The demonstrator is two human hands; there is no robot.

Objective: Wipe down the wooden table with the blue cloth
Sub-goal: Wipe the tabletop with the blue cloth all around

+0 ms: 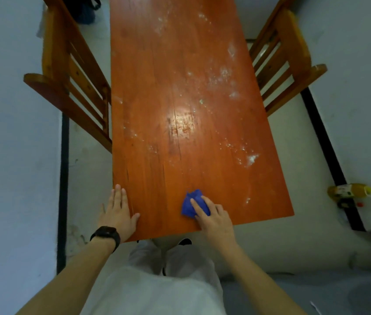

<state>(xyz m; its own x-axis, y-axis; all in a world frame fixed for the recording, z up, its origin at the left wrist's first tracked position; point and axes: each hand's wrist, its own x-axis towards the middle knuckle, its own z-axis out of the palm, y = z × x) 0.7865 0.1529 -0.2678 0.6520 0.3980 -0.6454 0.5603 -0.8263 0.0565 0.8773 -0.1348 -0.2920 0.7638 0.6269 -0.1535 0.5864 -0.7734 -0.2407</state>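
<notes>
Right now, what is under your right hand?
The bunched blue cloth, lying on the wooden table near its front edge. The right hand covers the cloth's near part. Whether dust lies beneath the cloth cannot be seen.

A wooden chair [50,90] stands left, a second chair [293,42] right; a yellow bottle [350,190] lies far right.
</notes>
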